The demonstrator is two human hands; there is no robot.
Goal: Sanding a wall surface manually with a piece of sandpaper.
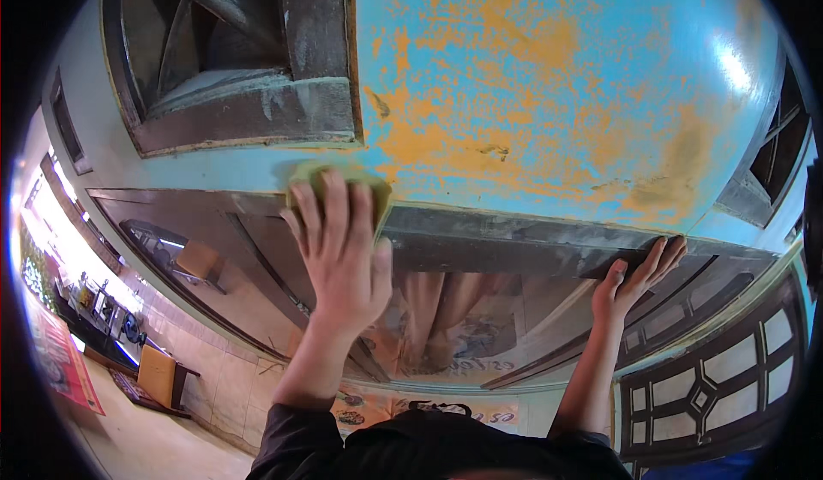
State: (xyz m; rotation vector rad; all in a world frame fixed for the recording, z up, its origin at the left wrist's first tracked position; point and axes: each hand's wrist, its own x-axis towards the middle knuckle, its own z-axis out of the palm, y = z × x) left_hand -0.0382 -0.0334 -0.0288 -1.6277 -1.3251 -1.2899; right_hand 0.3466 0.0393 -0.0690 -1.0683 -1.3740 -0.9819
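My left hand [337, 255] presses a yellow-green pad [379, 200] against the wall with outstretched fingers. The pad is blurred, and I cannot tell whether it is sandpaper or a sponge. It overlaps the pale blue wall strip and the top rail of a dark wooden window frame [482, 239]. Farther right, my right hand [633, 281] rests its fingertips on that same rail, thumb apart, holding nothing. Above the rail, the blue wall [514, 94] shows large worn patches of orange.
A dark wooden vent frame [251, 117] is set into the wall at upper left. Glass panes with curtains [443, 313] lie below the rail. An orange-backed chair [156, 374] stands on the tiled floor at lower left. At lower right is a dark lattice door or window [726, 377].
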